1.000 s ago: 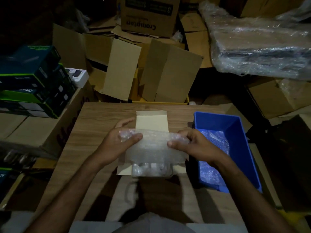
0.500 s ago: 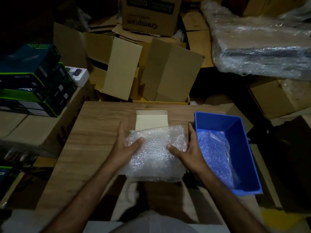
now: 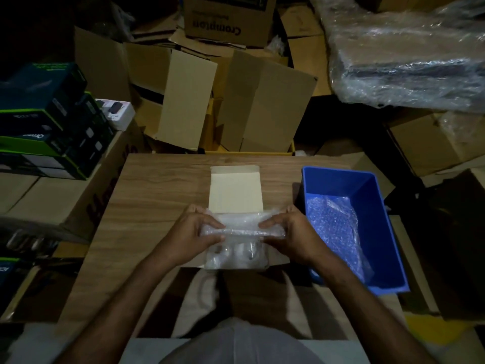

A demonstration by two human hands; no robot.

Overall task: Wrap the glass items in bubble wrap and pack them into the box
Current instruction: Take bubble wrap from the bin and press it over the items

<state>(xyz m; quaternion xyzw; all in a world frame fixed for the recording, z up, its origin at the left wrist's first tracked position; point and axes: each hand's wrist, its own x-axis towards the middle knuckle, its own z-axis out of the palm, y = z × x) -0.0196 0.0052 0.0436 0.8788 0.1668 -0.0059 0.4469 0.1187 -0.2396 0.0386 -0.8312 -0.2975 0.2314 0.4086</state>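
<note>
grip: bubble wrap [image 3: 242,228] pinched at both ends by left hand [image 3: 195,232] and right hand [image 3: 291,233], frame centre | handling: soft, light; glass items [image 3: 236,254] fragile, best supported underneath

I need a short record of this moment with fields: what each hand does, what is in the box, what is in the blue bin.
left hand: grips the left end of the bubble wrap
right hand: grips its right end
small box: open on the wooden table, glass items inside
blue bin: holds spare bubble wrap
</note>
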